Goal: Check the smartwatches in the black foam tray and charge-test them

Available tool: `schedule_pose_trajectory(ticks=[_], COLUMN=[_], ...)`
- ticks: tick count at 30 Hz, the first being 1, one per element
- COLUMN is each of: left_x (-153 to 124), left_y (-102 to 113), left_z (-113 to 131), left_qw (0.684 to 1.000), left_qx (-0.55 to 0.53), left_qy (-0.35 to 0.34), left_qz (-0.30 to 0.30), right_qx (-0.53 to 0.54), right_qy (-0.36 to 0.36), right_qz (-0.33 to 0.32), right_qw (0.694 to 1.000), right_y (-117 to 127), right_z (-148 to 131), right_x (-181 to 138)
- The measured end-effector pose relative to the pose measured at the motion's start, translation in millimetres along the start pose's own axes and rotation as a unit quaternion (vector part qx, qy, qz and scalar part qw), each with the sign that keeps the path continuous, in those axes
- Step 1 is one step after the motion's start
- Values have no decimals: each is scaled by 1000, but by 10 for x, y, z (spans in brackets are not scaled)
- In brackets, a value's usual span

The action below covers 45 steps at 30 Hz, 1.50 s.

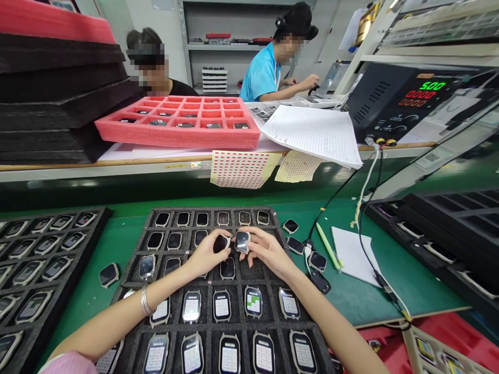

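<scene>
Over the black foam tray [208, 283], my left hand [210, 252] pinches a smartwatch body [221, 244] whose screen is dark. Beside it, my right hand [267, 249] has its fingers closed on another smartwatch body [242, 240], tilted so its glass catches the light. The two watches are close together; whether they touch I cannot tell. Below my hands, a dark-screened watch [227, 268] lies in its compartment. Watches in the two nearest rows, such as this one [222, 305], show lit white screens, while the far rows are mostly dark.
A second watch tray [39, 249] stands at left, with a loose watch [108, 275] beside it. To the right lie several loose watches [295, 245], a green pen [328, 246], white paper [356, 254] and cables. On the shelf are a pink foam tray [177, 137] and a power supply [390, 104]. Two people sit beyond.
</scene>
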<state>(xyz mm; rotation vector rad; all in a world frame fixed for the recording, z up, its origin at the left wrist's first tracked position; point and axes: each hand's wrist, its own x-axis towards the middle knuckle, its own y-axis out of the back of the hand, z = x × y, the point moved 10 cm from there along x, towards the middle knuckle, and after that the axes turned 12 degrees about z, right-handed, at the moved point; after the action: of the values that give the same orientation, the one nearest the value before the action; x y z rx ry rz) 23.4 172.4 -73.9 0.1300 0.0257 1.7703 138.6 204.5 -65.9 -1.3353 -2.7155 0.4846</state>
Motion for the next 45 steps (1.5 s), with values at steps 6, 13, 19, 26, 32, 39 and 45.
schedule_pose_trajectory(ticks=[6, 13, 19, 26, 32, 39, 45], left_x=[-25, -49, -64, -99, -113, -99, -96], left_y=[9, -32, -31, -74, -84, -87, -84], left_z=[98, 146, 217, 259, 309, 310, 282], left_qw=[998, 997, 994, 991, 989, 988, 988], left_qx=[45, 52, 86, 108, 118, 123, 129], left_qy=[-32, -52, -62, -68, -77, -78, -72], left_qz=[1, -8, -21, -44, -45, -46, -42], right_qx=[1, 18, 23, 20, 11, 6, 8], right_qy=[-10, -20, -26, -22, -25, -26, -22], right_qz=[-22, -43, -35, -13, -11, -19, -15], right_qw=[1000, 999, 999, 999, 1000, 999, 1000], right_y=[-60, -103, -53, -5, -7, -26, -15], right_z=[48, 20, 55, 47, 41, 33, 24], right_x=[-31, -55, -37, -29, -40, -59, -54])
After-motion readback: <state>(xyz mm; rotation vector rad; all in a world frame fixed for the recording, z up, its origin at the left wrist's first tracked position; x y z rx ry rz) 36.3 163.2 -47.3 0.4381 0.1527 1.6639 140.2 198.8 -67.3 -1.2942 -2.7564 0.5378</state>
